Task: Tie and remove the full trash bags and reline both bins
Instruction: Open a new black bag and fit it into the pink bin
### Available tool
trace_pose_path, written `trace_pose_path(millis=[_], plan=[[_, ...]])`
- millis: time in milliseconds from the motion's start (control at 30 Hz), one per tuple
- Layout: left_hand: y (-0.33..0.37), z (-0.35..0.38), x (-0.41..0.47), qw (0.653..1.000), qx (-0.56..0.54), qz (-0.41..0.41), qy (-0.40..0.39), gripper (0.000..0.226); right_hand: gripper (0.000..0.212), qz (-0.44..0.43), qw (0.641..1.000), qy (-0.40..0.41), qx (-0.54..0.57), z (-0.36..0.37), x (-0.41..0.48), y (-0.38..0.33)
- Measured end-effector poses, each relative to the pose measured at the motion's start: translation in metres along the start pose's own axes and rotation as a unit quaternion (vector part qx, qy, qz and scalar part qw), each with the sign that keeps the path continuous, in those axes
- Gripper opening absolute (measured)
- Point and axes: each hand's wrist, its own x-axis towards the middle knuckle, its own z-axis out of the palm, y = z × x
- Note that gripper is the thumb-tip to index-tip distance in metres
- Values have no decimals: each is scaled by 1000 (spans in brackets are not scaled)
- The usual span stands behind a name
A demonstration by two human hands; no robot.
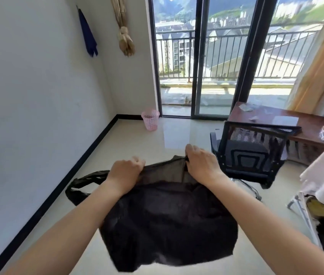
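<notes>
Black trash bag, top edge in grip of left hand and right hand; pink bin beyond.

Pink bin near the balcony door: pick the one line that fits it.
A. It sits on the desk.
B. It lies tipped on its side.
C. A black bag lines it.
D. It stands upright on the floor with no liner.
D: the pink bin stands upright on the floor, its mesh wall bare; the black bag is held by the left hand and right hand.
</notes>
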Motion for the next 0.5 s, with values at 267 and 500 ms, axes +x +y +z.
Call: trace_pose_path(millis=[267, 500], plan=[[-96, 57, 169, 981, -34, -191, 2, 34, 58, -44, 998, -34, 27, 51, 194, 26], [-177, 128, 342, 972, -120, -200, -19, 31, 43, -66, 962, -255, -68, 122, 392, 33]])
